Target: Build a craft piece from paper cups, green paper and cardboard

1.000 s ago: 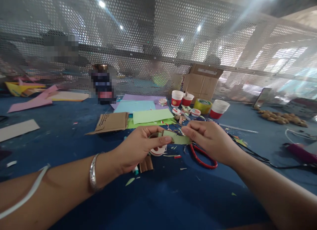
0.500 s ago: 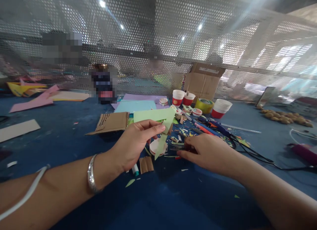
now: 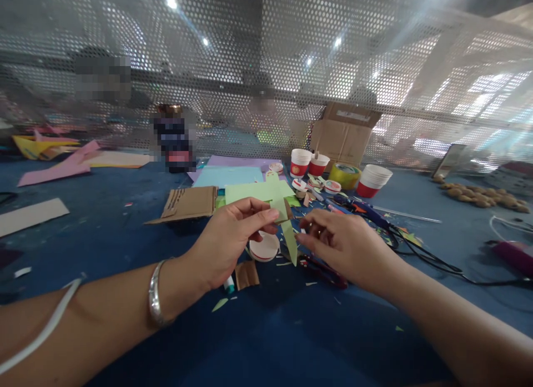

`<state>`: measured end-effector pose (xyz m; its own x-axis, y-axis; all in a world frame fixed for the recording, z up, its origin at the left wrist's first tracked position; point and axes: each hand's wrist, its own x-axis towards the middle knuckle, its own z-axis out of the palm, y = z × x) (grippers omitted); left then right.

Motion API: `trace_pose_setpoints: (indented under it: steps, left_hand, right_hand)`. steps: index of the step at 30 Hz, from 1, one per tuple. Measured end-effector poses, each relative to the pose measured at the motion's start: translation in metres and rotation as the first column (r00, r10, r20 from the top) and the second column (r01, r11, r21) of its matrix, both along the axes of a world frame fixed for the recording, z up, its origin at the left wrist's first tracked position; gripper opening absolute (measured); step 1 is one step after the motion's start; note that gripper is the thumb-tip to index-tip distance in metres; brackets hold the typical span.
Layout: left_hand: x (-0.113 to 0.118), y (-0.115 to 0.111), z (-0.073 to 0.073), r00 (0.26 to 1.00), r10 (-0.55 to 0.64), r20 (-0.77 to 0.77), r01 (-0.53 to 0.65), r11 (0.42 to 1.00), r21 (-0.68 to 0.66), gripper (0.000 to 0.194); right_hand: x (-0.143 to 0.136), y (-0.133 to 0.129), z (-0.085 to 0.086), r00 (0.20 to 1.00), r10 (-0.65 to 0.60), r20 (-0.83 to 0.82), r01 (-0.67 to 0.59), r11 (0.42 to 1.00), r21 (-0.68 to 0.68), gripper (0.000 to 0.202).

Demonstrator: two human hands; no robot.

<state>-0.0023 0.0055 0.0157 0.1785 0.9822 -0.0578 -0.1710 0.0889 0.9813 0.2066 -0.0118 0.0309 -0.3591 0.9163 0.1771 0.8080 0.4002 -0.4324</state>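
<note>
The left hand pinches a light green paper strip between thumb and fingers — the strip hangs down just past its fingertips. The right hand, fingers loosely spread, reaches beside the strip; touching or not, I cannot tell.

No text can be read. A white label is seen on the cardboard box at one o'clock, but its print is too blurred.
</note>
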Motion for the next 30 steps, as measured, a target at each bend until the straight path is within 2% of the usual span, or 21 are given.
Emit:
trace_pose_setpoints:
  steps: [3,6,10,13,15,17,20,23,26,28,30]
  left_hand:
    - [0.0,0.0,-0.001,0.999,-0.028,-0.015,0.028,0.999,0.018,0.023]
    - [0.001,-0.002,-0.001,0.996,-0.065,-0.054,0.069,0.995,0.068,0.023]
    - [0.0,-0.004,-0.001,0.983,-0.122,-0.14,0.139,0.984,0.114,0.024]
    - [-0.006,0.003,-0.002,0.936,-0.039,-0.349,0.127,0.964,0.232,0.027]
    - [-0.012,0.011,-0.004,0.795,0.105,-0.598,0.153,0.918,0.365,0.027]
    - [-0.018,0.019,-0.008,0.625,0.19,-0.757,0.255,0.866,0.429,0.028]
    - [-0.024,0.025,-0.013,0.438,0.246,-0.865,0.378,0.823,0.425,0.029]
    - [-0.025,0.023,-0.015,0.332,0.251,-0.909,0.449,0.806,0.386,0.028]
    - [-0.023,0.023,-0.014,0.333,0.235,-0.913,0.493,0.782,0.381,0.022]
    - [-0.023,0.026,-0.013,0.413,0.198,-0.889,0.484,0.779,0.398,0.017]
    - [-0.022,0.028,-0.012,0.544,0.167,-0.822,0.414,0.799,0.436,0.015]
  right_hand:
    - [-0.004,-0.003,-0.003,0.954,0.001,-0.3,-0.002,1.0,-0.003,0.024]
    - [-0.008,-0.002,-0.009,0.874,0.018,-0.486,-0.049,0.997,-0.052,0.026]
    - [-0.011,0.002,-0.015,0.779,0.03,-0.626,-0.104,0.991,-0.083,0.023]
    - [-0.01,0.005,-0.015,0.754,0.018,-0.657,-0.076,0.995,-0.061,0.021]
    - [-0.008,0.007,-0.015,0.741,0.013,-0.671,-0.067,0.996,-0.055,0.021]
    - [-0.006,0.009,-0.015,0.74,0.008,-0.672,-0.074,0.995,-0.07,0.022]
    - [-0.005,0.009,-0.016,0.766,0.006,-0.643,-0.099,0.989,-0.108,0.023]
    - [-0.004,0.009,-0.018,0.785,0.008,-0.619,-0.126,0.981,-0.148,0.022]
    - [-0.004,0.01,-0.02,0.79,0.0,-0.613,-0.132,0.976,-0.171,0.022]
    - [-0.004,0.01,-0.02,0.787,0.002,-0.616,-0.134,0.976,-0.169,0.021]
    - [-0.004,0.011,-0.019,0.785,0.009,-0.619,-0.141,0.976,-0.165,0.02]
